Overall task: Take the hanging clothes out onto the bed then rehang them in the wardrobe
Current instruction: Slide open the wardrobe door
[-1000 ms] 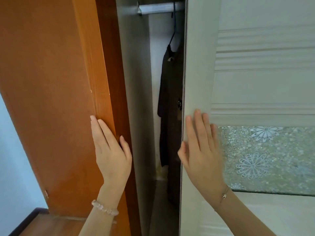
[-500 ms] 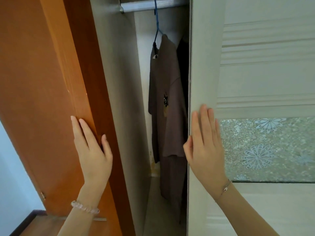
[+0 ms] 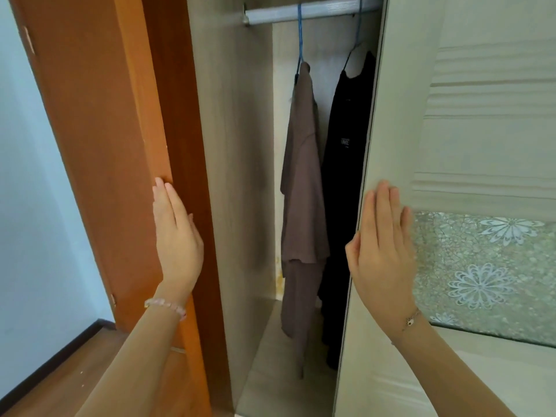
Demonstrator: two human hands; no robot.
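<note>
Behind flat hands [image 3: 383,251], hanging clothes [image 3: 304,206].

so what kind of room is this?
Probably a bedroom: a built-in wardrobe with a pale sliding door with a frosted floral panel, a metal hanging rail, a brown shirt and a black garment.

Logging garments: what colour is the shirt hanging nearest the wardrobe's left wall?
Brownish taupe shirt, on a blue hanger; head view.
</note>
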